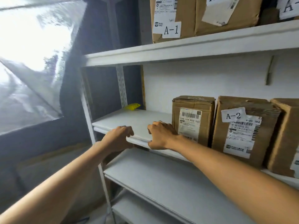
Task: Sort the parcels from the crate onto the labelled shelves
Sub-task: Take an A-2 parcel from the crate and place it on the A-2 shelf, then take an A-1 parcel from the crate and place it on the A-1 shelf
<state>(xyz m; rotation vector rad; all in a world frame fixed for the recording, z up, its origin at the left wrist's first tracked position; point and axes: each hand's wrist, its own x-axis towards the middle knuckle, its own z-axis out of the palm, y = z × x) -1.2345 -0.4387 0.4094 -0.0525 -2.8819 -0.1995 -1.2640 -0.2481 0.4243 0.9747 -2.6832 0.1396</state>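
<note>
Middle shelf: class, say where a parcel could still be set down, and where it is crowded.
Free: the left part of the middle shelf, between the yellow packet at the back corner and the leftmost box. The shelf below is bare too. Crowded: rightward, where the A-2 box stands beside it.

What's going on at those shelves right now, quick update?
Left hand and right hand empty, at middle shelf edge. Right hand beside leftmost box. Yellow packet at back.

The window (pixel 29 50) on the left is just a smeared, blown-out blur. Top-shelf boxes (pixel 226 13) get chopped by the upper edge, and the far-right box (pixel 284 136) runs out of frame. Small print on the A-2 box label (pixel 241 136) is unreadable. The right hand (pixel 161 135) covers the nearest box's lower left corner.
</note>
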